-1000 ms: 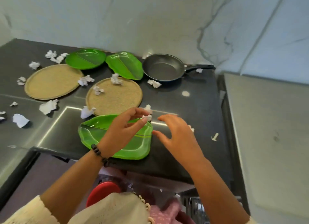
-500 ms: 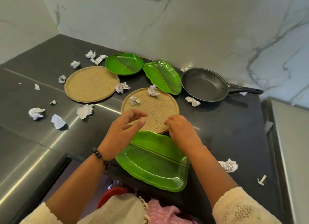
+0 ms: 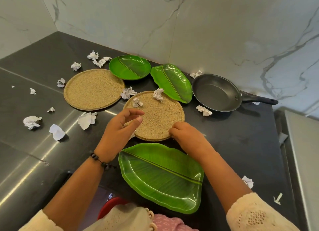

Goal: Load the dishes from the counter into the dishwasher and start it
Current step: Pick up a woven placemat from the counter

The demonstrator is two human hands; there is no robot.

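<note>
A round tan speckled plate [image 3: 160, 116] lies mid-counter with two crumpled paper wads [image 3: 158, 94] on its far part. My right hand [image 3: 187, 137] grips its near right rim with curled fingers. My left hand [image 3: 120, 129] hovers over the plate's left edge, fingers loosely curved, holding nothing. A green leaf-shaped plate [image 3: 160, 177] sits at the counter's front edge, between my forearms. Farther back are a second tan plate [image 3: 94, 89], a round green plate [image 3: 129, 66], another leaf-shaped plate [image 3: 172, 82] and a black frying pan [image 3: 215, 92].
Several crumpled paper scraps [image 3: 86, 120] litter the dark counter [image 3: 241, 144], mostly on the left and around the plates. A marble wall runs behind. A red round object [image 3: 110, 206] shows below the counter's front edge. The dishwasher is out of view.
Both hands moved forward from the near leaf-shaped plate to the tan plate. My right hand curled onto its rim. The view swung left and down.
</note>
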